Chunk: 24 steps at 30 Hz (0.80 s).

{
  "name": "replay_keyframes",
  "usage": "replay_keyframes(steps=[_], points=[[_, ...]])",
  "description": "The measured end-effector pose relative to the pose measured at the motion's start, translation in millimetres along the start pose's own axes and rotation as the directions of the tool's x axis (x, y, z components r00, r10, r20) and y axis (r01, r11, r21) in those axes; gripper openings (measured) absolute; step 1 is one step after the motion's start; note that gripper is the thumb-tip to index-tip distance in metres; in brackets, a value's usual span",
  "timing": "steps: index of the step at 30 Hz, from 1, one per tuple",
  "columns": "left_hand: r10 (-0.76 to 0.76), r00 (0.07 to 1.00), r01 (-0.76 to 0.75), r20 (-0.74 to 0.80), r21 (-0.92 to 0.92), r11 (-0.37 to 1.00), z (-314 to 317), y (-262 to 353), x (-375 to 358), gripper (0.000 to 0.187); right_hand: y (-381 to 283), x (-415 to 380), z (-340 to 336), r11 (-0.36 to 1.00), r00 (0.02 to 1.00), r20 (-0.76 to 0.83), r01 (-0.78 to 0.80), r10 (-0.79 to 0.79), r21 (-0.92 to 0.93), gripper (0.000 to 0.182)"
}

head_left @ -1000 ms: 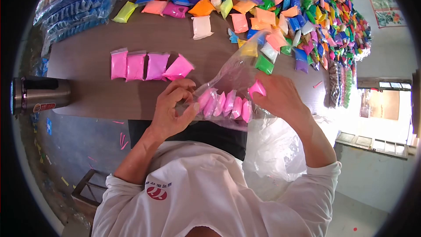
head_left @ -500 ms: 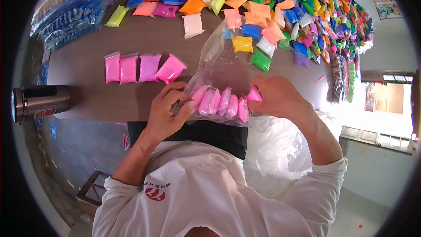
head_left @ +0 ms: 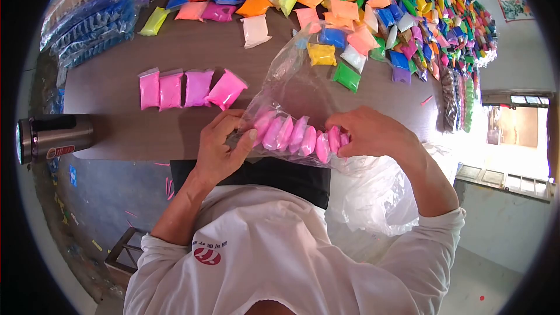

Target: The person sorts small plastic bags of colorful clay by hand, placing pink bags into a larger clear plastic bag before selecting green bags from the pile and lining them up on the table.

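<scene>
A clear plastic bag [head_left: 297, 90] lies at the table's front edge, with a row of several small pink packets [head_left: 286, 133] standing in its lower part. My left hand [head_left: 223, 139] grips the bag's left end, thumb in front and fingers behind. At the row's right end, my right hand [head_left: 367, 133] pinches a pink packet [head_left: 345, 139], largely covered by the fingers, against its neighbours. Behind my left hand, pink packets [head_left: 170, 90] and a purple-pink packet [head_left: 199, 88] lie in a loose line on the table.
A big heap of coloured packets [head_left: 350, 9] covers the table's [head_left: 116, 134] far side. Filled clear bags [head_left: 96, 23] are stacked at far left. A steel cup [head_left: 55, 136] lies at the left edge. White plastic film [head_left: 373, 192] hangs near my right arm.
My right hand has brought the pink packet down and in line with the row's right end. My left hand stays on the bag.
</scene>
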<state>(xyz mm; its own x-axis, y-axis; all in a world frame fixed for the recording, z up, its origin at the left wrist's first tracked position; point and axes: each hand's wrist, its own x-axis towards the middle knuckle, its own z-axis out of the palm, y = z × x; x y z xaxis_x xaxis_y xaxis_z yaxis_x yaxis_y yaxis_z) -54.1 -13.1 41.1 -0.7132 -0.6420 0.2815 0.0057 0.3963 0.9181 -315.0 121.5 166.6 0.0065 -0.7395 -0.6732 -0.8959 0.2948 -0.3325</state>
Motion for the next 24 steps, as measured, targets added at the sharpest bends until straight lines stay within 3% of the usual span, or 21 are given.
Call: replay_keyframes(steps=[3, 6, 9, 11, 14, 15, 17, 20, 23, 24], points=[[-0.007, 1.000, 0.007, 0.009, -0.004, 1.000, -1.3, 0.5, 0.1, 0.018, -12.1, -1.4, -9.7, 0.998, 0.993, 0.096, -0.063, 0.064, -0.010, 0.049], [0.014, 1.000, -0.014, 0.006, 0.005, 1.000, 0.9, -1.2, -0.4, 0.017, -10.0, -15.6, -11.5, 0.998, 0.993, -0.114, 0.014, -0.021, -0.057, 0.046], [0.002, 1.000, -0.003, -0.010, -0.018, 1.000, 2.1, -1.5, -2.7, 0.017, -25.3, -25.0, -36.9, 0.992, 0.972, -0.236, 0.014, 0.015, 0.122, 0.035], [-0.020, 1.000, 0.020, -0.018, -0.040, 0.999, 0.0, -0.3, -2.6, 0.017, -67.1, -30.6, -62.2, 0.945, 0.931, -0.326, -0.054, 0.164, 0.323, 0.026], [-0.043, 0.999, 0.041, -0.017, -0.069, 0.997, 1.0, 1.0, -3.5, 0.019, -103.8, -18.7, -70.0, 0.835, 0.689, -0.725, 0.402, -0.005, 0.376, 0.017], [-0.041, 0.999, 0.039, -0.024, -0.065, 0.997, 1.2, 0.7, -3.9, 0.019, -114.2, -7.0, -73.8, 0.844, 0.676, -0.733, 0.435, -0.075, 0.315, 0.017], [-0.034, 0.999, 0.032, -0.025, -0.067, 0.997, 1.9, -0.3, -4.4, 0.020, -135.0, 22.5, -91.1, 0.852, 0.645, -0.735, 0.489, -0.208, 0.189, 0.019], [-0.016, 1.000, 0.014, -0.019, -0.083, 0.996, -0.5, 2.3, -3.8, 0.020, -154.4, 69.4, -99.5, 0.940, 0.792, -0.506, 0.282, -0.342, -0.193, 0.036], [-0.007, 1.000, 0.005, -0.030, -0.068, 0.998, -0.2, 1.8, -4.8, 0.021, -164.8, 104.4, -95.6, 0.823, 0.938, -0.212, 0.114, -0.274, -0.557, 0.051], [-0.019, 1.000, 0.018, -0.017, -0.064, 0.998, -0.9, 1.8, -5.0, 0.021, -166.2, 113.8, -92.5, 0.807, 0.959, -0.155, 0.104, -0.236, -0.582, 0.051]])
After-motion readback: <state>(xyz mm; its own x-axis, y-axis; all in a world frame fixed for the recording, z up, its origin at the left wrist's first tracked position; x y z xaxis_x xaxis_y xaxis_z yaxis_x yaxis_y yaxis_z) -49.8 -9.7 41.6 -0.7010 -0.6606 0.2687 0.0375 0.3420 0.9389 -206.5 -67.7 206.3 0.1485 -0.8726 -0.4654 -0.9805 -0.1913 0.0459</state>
